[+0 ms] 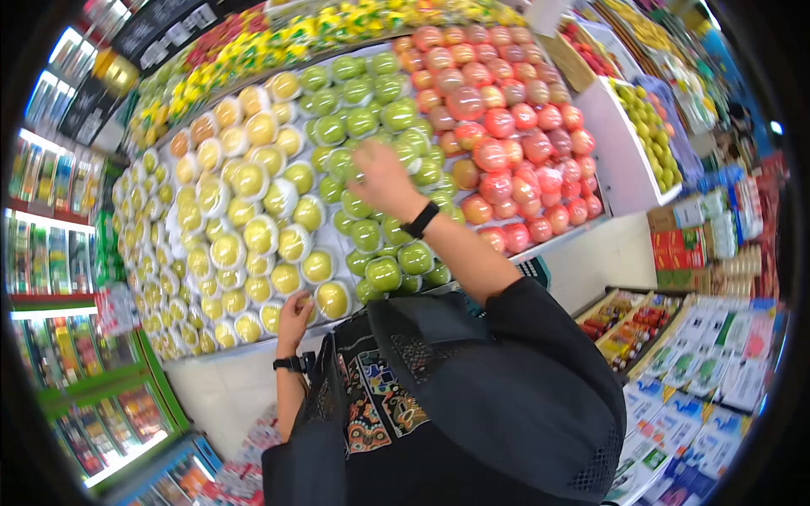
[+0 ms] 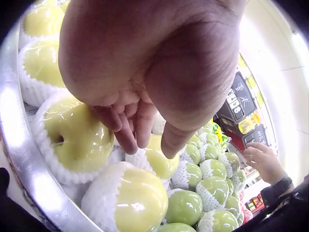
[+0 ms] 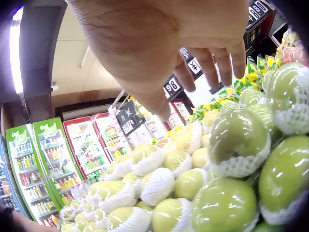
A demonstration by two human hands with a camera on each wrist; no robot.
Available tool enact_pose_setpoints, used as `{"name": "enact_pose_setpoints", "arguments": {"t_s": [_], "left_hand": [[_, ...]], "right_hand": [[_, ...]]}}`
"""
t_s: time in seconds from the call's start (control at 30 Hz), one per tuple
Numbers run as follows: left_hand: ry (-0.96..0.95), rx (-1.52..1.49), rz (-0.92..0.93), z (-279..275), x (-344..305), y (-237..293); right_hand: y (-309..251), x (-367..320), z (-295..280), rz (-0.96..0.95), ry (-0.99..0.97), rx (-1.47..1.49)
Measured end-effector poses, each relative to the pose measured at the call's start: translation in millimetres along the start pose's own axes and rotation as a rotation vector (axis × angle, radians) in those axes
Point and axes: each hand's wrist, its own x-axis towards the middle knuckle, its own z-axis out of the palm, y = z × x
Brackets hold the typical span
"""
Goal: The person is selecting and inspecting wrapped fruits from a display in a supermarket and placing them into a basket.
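In the head view my right hand is over the green apples, its fingers loosely bent. Those fingers hang down with nothing held in the right wrist view, where the hand is above wrapped green apples. My left hand is at the display's front edge, beside a yellow fruit in white foam net. From the left wrist, this hand has relaxed fingers in front of foam-netted yellow fruit; whether they touch it I cannot tell. The right hand also shows there.
Red apples fill the display's right part, and yellow packs line its back. A metal rim borders the fruit. Drink fridges stand at the left. A white box of green fruit and stacked cartons are at the right.
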Motion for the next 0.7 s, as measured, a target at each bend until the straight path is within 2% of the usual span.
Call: {"name": "enact_pose_setpoints", "arguments": {"t_s": [0.07,0.17,0.27,0.33,0.4,0.43,0.5,0.6,0.7], "left_hand": [[0.007,-0.089,-0.021,-6.3,3.4,-4.1],[-0.009,-0.028,-0.017,-13.1,10.2,10.6],[-0.02,-0.071,-0.071,-24.4,8.9,5.4],[-0.029,-0.021,-0.077,-28.0,10.6,9.9],[-0.033,0.016,-0.081,-29.2,12.2,10.1],[-0.012,0.019,-0.056,-28.5,13.1,10.3],[-0.005,0.058,-0.034,-32.4,15.9,14.0],[0.023,0.148,-0.035,-30.7,16.8,15.3],[0.129,0.211,-0.058,-27.4,11.8,13.5]], "right_hand": [[-13.5,-8.4,-3.8,-0.042,-0.138,0.155],[-23.1,-33.2,-27.9,0.004,-0.121,0.239],[-25.5,-67.9,-45.0,0.169,-0.101,0.313],[-12.6,-104.2,-60.7,0.292,0.039,0.276],[3.3,-129.5,-85.2,0.454,0.024,0.2],[12.9,-144.4,-93.2,0.467,0.029,0.202],[31.6,-178.1,-100.6,0.627,0.178,0.073],[56.0,-213.4,-113.1,0.785,0.208,0.106],[64.0,-219.0,-102.7,0.82,0.215,0.217]]}}
